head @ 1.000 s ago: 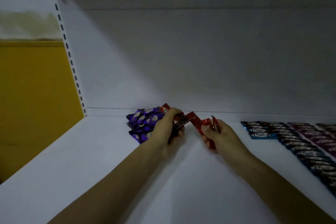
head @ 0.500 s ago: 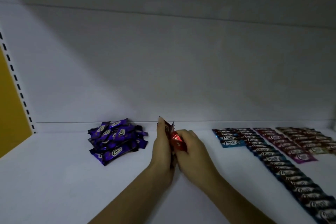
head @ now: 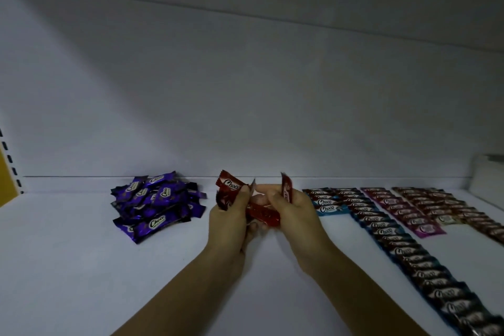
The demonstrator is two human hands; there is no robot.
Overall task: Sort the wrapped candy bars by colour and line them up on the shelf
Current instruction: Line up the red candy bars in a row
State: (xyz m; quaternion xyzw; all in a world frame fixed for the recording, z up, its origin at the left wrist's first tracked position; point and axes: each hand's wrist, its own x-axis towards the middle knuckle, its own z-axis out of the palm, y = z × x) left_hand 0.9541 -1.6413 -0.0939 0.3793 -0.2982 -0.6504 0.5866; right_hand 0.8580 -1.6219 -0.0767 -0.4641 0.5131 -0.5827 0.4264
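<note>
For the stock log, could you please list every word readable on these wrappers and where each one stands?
"Choco": red bar in the left hand.
"Choco": purple bars in the pile.
"Choco": blue row.
Pink row and brown row: too blurred to read.

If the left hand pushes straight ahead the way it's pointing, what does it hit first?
Probably the shelf's back wall. The left hand, gripping red bars, points straight back; the purple pile lies off to its left. Depth is hard to judge.
</note>
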